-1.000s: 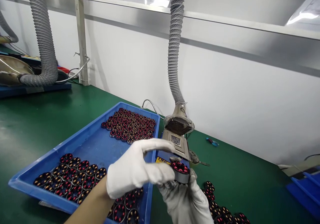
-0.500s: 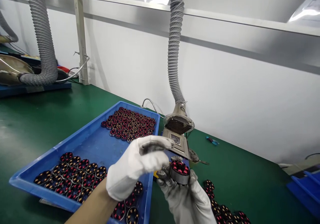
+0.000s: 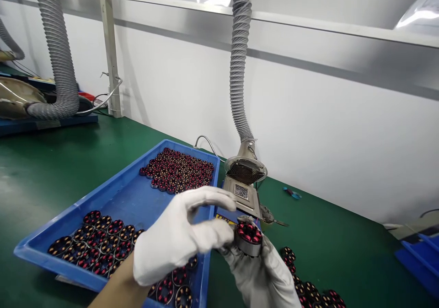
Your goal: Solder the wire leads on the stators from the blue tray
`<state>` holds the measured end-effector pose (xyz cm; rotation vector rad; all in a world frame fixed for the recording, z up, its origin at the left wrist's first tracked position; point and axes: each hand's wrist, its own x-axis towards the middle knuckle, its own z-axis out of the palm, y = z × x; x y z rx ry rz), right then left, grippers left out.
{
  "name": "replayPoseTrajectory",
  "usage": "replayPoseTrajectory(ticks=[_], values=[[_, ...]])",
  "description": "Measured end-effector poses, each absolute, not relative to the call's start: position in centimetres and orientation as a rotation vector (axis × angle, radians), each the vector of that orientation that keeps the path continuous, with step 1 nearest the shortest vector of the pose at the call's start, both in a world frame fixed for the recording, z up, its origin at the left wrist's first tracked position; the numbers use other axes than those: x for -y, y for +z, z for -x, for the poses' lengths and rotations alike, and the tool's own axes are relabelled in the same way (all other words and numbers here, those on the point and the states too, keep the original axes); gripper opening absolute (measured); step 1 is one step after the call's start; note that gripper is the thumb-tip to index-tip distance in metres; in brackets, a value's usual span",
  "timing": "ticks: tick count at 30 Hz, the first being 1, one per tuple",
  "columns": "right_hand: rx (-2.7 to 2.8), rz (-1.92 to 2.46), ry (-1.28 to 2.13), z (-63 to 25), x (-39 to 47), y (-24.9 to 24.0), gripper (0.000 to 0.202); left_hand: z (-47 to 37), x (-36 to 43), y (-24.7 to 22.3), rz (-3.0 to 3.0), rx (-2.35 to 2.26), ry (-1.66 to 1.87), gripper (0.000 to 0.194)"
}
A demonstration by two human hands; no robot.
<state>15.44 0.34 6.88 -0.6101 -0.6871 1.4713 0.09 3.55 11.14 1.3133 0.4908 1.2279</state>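
My right hand (image 3: 262, 276), in a grey-stained white glove, grips a motor stator (image 3: 248, 244) with red coils inside a silver-grey ring, its coil face turned up. To its left is my left hand (image 3: 180, 230), also in a white glove, with thumb and fingers curved and apart. The left thumb tip comes close to the stator's left side; whether it touches cannot be made out. Below the left forearm and hand, a blue tray (image 3: 113, 180) holds many stators with red or copper coils, grouped at its far and near ends.
Behind my right hand stands a solder pot (image 3: 242, 196) with a round fume hood (image 3: 246, 170) and a grey hose (image 3: 239, 70). Pliers-like cutters (image 3: 292, 193) lie on the green table (image 3: 329, 235). More stators (image 3: 310, 292) are at the lower right, near blue bins (image 3: 418, 257).
My left hand has moved slightly left and its thumb and fingers have spread wider. The stator has stayed in my right hand, shifting slightly to the right.
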Motion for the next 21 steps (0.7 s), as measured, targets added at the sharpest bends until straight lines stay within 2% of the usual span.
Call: replayPoseTrajectory(ticks=[3,6,9,12,14,17,19,21], values=[[0.684,0.592,1.476,-15.8,-0.5,6.1,0.035,-0.8,-3.9,11.4,-1.496,-0.495,1.104,0.027],[0.675,0.604,1.388,-15.9,-1.0,5.3,0.034,-1.6,-3.6,11.5,-1.708,-0.418,1.28,0.024],[0.671,0.653,1.132,-15.4,-1.5,5.2,0.032,-1.7,-3.0,11.4,-1.77,-0.399,1.448,0.019],[0.675,0.738,0.815,-14.6,-1.4,5.8,0.032,-1.3,-3.0,10.9,-1.663,-0.432,1.561,0.021],[0.696,0.775,0.604,-14.2,-0.9,6.0,0.04,-1.2,-3.6,10.5,-1.506,-0.503,1.494,0.03],[0.753,0.787,0.461,-14.0,-0.1,5.5,0.043,-1.9,-4.2,10.1,-1.305,-0.458,1.092,0.046],[0.776,0.835,0.519,-14.2,0.4,4.9,0.037,-3.0,-4.1,9.8,-1.226,-0.41,0.967,0.037],[0.776,0.898,0.586,-14.4,0.6,4.6,0.033,-4.1,-3.6,9.5,-1.097,-0.407,1.05,0.02]])
